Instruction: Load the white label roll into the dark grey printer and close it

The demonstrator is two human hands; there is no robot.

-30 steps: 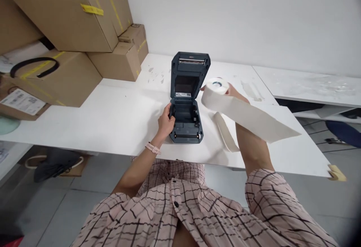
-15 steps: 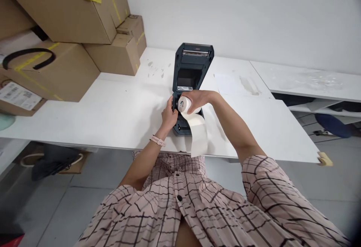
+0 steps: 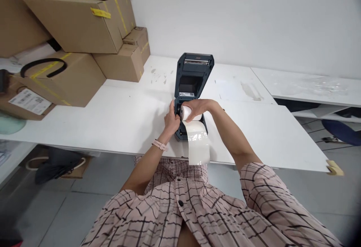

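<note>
A dark label printer [image 3: 194, 72] stands on the white table with its lid tilted up. My right hand [image 3: 199, 108] is closed around a white label roll [image 3: 184, 113], which lies sideways in the printer's lower compartment. From the roll a loose strip of labels [image 3: 199, 147] runs over the printer's front and hangs past the table edge. At the printer's left wall my left hand [image 3: 171, 121] grips the side, its thumb inside by the roll's end. What the thumb presses on is hidden.
Cardboard boxes [image 3: 81, 25] are stacked at the left, with a black curved band [image 3: 42, 60] on one. The white table [image 3: 135, 122] has its front edge close to my body. A foam corner guard [image 3: 335, 168] sits at its right corner.
My right hand has lowered the label roll into the printer and levelled it. The strip now lies flatter and catches the light. My left hand stays at the printer's side; the view has shifted slightly.
</note>
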